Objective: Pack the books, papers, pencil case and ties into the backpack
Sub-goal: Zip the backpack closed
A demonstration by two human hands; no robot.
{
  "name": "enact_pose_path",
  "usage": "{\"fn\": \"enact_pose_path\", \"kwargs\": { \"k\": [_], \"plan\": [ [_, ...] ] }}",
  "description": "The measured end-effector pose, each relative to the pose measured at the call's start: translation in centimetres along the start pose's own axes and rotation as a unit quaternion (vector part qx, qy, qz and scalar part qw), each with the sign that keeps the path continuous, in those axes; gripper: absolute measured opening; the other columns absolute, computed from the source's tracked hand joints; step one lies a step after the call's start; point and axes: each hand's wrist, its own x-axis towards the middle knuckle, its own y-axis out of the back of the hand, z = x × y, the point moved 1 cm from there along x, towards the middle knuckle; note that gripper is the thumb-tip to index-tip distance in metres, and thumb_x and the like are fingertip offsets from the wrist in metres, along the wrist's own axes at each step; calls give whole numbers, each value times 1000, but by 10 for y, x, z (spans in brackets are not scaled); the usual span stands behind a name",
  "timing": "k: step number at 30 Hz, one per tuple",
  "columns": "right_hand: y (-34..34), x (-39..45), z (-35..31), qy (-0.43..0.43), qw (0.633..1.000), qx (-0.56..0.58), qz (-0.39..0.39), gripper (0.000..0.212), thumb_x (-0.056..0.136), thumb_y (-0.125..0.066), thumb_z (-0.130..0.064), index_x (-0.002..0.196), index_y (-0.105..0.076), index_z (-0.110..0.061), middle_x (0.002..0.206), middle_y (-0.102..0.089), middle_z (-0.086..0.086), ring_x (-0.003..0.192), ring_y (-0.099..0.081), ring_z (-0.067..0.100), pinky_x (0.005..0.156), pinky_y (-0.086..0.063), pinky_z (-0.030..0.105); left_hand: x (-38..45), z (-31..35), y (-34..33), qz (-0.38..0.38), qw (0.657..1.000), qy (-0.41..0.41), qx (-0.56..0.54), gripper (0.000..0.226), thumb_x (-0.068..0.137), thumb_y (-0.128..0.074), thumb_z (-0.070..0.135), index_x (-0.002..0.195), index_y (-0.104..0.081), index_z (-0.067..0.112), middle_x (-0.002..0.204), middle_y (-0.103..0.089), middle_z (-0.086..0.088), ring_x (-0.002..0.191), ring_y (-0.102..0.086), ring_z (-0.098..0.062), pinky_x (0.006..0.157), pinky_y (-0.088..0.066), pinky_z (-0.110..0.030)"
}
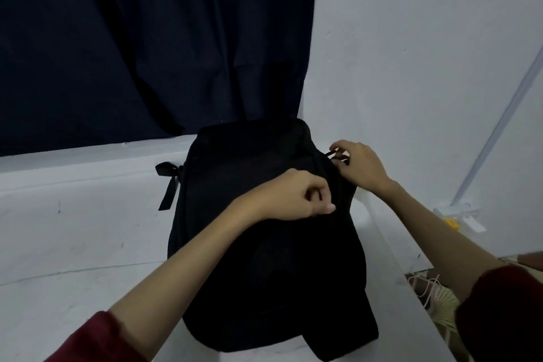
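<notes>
A black backpack [258, 244] lies on the white table [73, 238], its top toward the wall. My left hand [296, 198] rests on the middle of the bag with curled fingers pinching the black fabric near the zip line. My right hand [358, 164] is at the bag's upper right edge and pinches a small black pull tab [336, 155] between thumb and fingers. A black strap [169, 182] hangs out on the bag's left side. No books, papers, pencil case or ties are visible.
A dark blue curtain [147, 38] hangs behind the table at left, and a white wall [411, 53] stands at right. Past the table's right edge, a light shoe with laces [435, 297] lies on the floor. A yellow object [451, 223] sits by the wall.
</notes>
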Motion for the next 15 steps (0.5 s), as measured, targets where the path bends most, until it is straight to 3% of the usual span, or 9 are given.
{"fn": "enact_pose_path", "kwargs": {
  "k": [2,5,8,11,13,15],
  "plan": [
    [6,-33,-6,50,998,28,-21,38,82,-56,-3,117,-61,-19,107,-65,-2,88,-55,14,77,-41,25,-26,-15,3,99,994,-40,32,3,88,-66,21,87,-66,18,81,-64,7,75,-58,-4,71,-43,-14],
    [3,-91,-11,142,989,30,24,47,80,-58,4,122,-59,-15,115,-62,0,97,-56,18,85,-44,25,-81,-44,6,202,974,-75,76,15,80,-71,36,91,-64,28,93,-56,16,90,-52,-5,83,-40,-15],
    [3,-132,-24,226,968,-45,95,40,80,-58,0,118,-63,-11,117,-59,9,101,-51,22,84,-48,31,-134,-76,-2,163,982,-12,96,43,61,-71,65,93,-60,40,100,-50,21,97,-49,-5,85,-41,-18],
    [10,-152,-37,306,937,-141,88,46,71,-35,-9,105,-65,-13,121,-56,9,112,-47,24,90,-38,31,-170,-103,-12,89,986,54,132,65,45,-76,70,101,-56,45,112,-41,27,105,-45,1,88,-39,-17],
    [9,-153,-41,327,930,-154,61,49,63,-26,-10,94,-64,-13,109,-61,3,110,-47,18,92,-33,28,-180,-113,-17,80,977,65,184,61,47,-75,67,98,-56,38,111,-40,25,97,-42,6,84,-36,-12],
    [0,-150,-47,282,954,-87,49,39,59,-30,-7,82,-61,-12,90,-60,-1,92,-46,13,86,-36,25,-181,-116,-22,118,957,35,263,42,62,-66,63,84,-55,29,97,-46,18,83,-38,4,79,-32,-13]
  ]
}}
